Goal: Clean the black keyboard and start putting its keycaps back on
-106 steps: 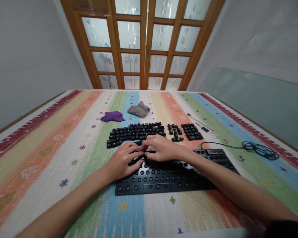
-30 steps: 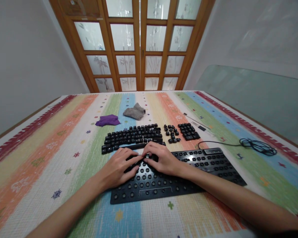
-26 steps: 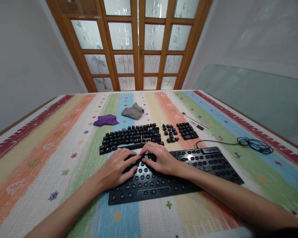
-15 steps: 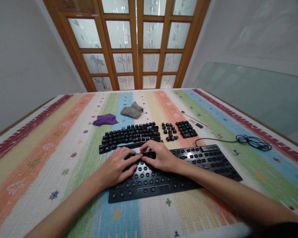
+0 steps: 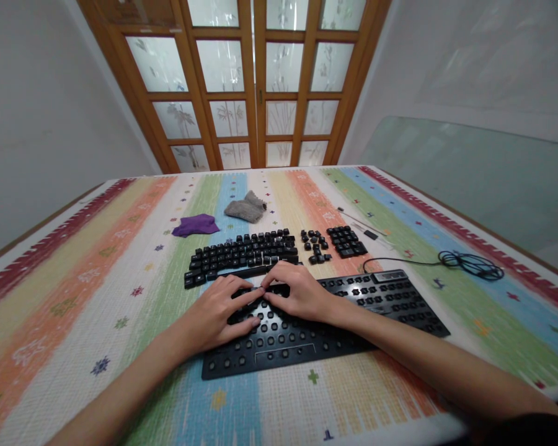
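Observation:
A black keyboard base [image 5: 288, 353] with most of its keycaps off lies at a slant before me. Over its upper left part, my left hand [image 5: 221, 310] rests with fingers stretched out and thumb apart, the index fingertip meeting my right hand's fingers. My right hand [image 5: 300, 291] is bent at the top rows, thumb and index finger drawn together; whatever they may hold is hidden. Just behind the base, black keycaps [image 5: 242, 253] stand in rows. Smaller groups of loose keycaps [image 5: 314, 238] and number pad keycaps [image 5: 346, 241] sit to their right.
A purple cloth [image 5: 196, 225] and a grey cloth [image 5: 246, 208] lie farther back. On the right are a thin rod-like tool [image 5: 353, 217], a small black piece [image 5: 371, 235] and the coiled cable [image 5: 472, 265]. A striped cloth [image 5: 134, 347] covers the table.
My left thumb has moved slightly away from the index finger, to the right over the base. My right hand stays nearly still. The whole view has shifted a little.

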The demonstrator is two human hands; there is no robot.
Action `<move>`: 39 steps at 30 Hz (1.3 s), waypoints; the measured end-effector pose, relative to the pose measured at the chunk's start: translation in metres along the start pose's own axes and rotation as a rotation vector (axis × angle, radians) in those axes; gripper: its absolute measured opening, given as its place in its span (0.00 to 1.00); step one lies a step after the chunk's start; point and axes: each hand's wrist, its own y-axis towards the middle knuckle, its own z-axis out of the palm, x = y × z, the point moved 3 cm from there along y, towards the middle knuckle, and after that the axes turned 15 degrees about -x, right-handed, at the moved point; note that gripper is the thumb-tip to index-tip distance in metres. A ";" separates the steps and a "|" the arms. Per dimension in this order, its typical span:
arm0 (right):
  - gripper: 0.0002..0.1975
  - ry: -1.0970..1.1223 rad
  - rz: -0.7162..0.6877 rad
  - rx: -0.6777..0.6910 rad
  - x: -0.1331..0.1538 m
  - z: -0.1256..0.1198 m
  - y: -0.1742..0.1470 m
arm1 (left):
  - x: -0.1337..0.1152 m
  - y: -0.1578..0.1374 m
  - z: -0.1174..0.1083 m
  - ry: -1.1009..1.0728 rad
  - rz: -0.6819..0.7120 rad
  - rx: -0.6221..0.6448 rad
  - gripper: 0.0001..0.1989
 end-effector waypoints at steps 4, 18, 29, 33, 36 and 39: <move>0.07 -0.005 -0.038 -0.009 0.003 -0.002 0.001 | 0.001 -0.001 0.001 -0.001 -0.007 0.016 0.21; 0.06 -0.060 -0.050 0.024 0.003 0.000 -0.001 | -0.002 0.002 0.000 -0.006 -0.048 0.022 0.22; 0.07 -0.140 -0.142 0.061 0.006 0.001 -0.002 | -0.004 0.002 -0.001 0.010 -0.034 0.018 0.23; 0.07 -0.153 -0.160 0.063 0.005 0.001 -0.002 | -0.003 0.001 0.000 0.018 -0.041 0.028 0.23; 0.07 -0.162 -0.163 0.076 0.005 0.002 -0.001 | -0.002 0.000 0.001 0.025 -0.045 0.031 0.24; 0.07 -0.179 -0.166 0.088 0.006 0.001 -0.001 | -0.002 0.001 0.001 0.029 -0.042 0.028 0.24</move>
